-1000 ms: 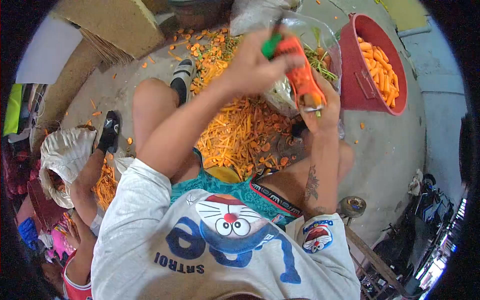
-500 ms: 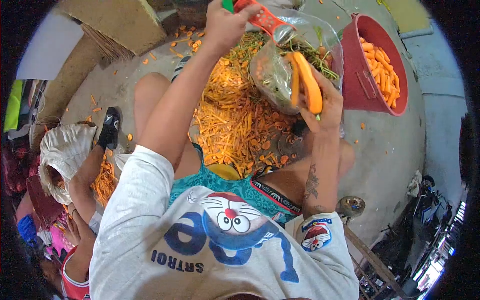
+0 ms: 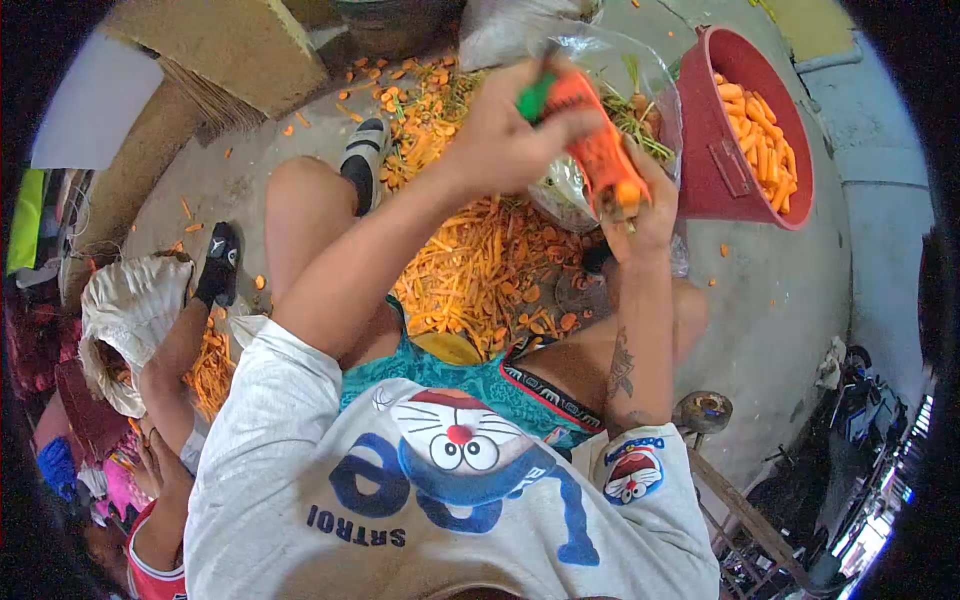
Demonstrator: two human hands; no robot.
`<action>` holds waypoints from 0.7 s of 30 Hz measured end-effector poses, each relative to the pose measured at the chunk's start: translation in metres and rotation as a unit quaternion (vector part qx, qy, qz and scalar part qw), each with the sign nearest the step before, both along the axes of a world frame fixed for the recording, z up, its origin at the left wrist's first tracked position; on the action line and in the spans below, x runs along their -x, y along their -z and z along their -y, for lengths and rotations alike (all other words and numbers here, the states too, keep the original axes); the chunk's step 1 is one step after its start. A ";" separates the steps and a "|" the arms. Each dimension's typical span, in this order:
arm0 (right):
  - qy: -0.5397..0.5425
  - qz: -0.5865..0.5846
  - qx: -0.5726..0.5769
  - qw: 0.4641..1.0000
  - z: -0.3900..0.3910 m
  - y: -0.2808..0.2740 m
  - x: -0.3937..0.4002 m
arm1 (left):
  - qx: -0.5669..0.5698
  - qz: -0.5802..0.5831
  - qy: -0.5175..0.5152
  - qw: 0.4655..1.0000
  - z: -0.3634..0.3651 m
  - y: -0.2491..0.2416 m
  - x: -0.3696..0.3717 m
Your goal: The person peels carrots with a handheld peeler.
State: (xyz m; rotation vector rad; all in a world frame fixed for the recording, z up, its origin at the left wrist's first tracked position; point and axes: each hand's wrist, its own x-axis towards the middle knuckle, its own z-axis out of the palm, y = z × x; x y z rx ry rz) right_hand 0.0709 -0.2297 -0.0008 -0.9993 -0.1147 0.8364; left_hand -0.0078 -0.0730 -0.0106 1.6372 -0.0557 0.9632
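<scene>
My left hand (image 3: 505, 140) is closed around an orange-red peeler (image 3: 597, 140) with a green part at its near end; motion blurs both. The peeler lies along a carrot (image 3: 628, 192), which my right hand (image 3: 652, 210) grips from below. Much of the carrot is hidden behind the peeler, with its stem end pointing toward me. Just beyond my hands sits a clear plastic bag (image 3: 665, 95) with green stems inside. Under my forearms, between my legs, spreads a heap of orange peelings and cut carrot ends (image 3: 470, 265).
A red tub (image 3: 715, 150) of peeled carrots (image 3: 760, 140) leans at the right. Cardboard (image 3: 220, 45) stands at the back left. At the left, another person's leg and hand (image 3: 150, 460) are beside a white sack (image 3: 130, 310) and more peelings (image 3: 210, 365). A metal frame (image 3: 740, 500) is at lower right.
My left hand has come down and right, bringing the peeler from above the carrot onto it. The right hand still holds the carrot, now tilted differently and mostly covered.
</scene>
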 end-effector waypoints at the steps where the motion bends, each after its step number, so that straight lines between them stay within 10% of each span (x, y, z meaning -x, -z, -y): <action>1: 0.074 0.021 0.058 0.995 -0.003 -0.006 0.007 | 0.004 -0.002 0.002 1.000 -0.004 -0.003 -0.003; 4: -0.114 0.041 -0.055 0.991 0.020 0.028 -0.019 | 0.013 0.000 -0.127 0.992 -0.059 0.026 -0.026; 9: -0.126 -0.024 -0.128 0.983 0.011 0.027 -0.021 | 0.116 -0.027 -0.084 0.989 -0.027 0.011 -0.011; 11: 0.068 0.058 0.028 0.996 -0.001 0.016 -0.001 | -0.039 0.007 -0.018 0.999 -0.004 0.002 -0.001; 17: -0.127 0.041 -0.084 0.988 0.018 0.040 -0.027 | 0.037 -0.015 -0.185 0.982 -0.065 0.016 -0.018; 21: -0.010 0.043 -0.043 0.998 0.012 0.042 -0.018 | 0.000 -0.012 -0.027 1.000 -0.011 0.008 -0.005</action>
